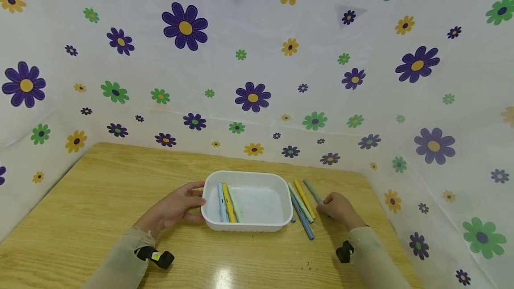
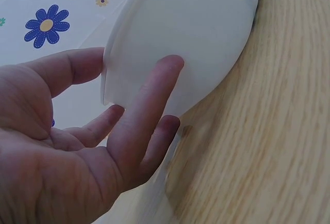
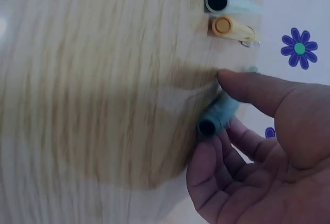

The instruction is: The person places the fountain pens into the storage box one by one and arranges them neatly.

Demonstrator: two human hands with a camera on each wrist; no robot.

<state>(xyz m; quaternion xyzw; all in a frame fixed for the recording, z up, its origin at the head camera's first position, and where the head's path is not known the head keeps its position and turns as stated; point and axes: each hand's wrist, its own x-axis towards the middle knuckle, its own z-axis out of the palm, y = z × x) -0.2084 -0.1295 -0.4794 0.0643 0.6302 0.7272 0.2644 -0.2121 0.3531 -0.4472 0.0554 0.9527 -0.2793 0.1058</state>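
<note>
My left hand [image 1: 176,206] grips the left end of a white plastic tray [image 1: 257,226], thumb at the rim and fingers against the outer wall [image 2: 206,38]. Inside the tray, at its left, lie a light blue pen [image 1: 222,202], a yellow pen [image 1: 228,202] and a pale green pen [image 1: 234,202]. To the right of the tray, my right hand [image 1: 341,208] has its thumb and fingers around a grey-green pen [image 3: 221,113] on the table. That pen's far part [image 1: 312,190] sticks out beyond the fingers; its hollow end shows in the right wrist view.
Between tray and right hand lie a yellow pen [image 1: 304,199], a pale green pen [image 1: 301,202] and a blue pen [image 1: 303,217], with another blue end by the tray wall. Dark crumbs [image 1: 308,266] dot the wooden table [image 1: 132,177]. A flowered sheet [image 1: 225,66] encloses the back and sides.
</note>
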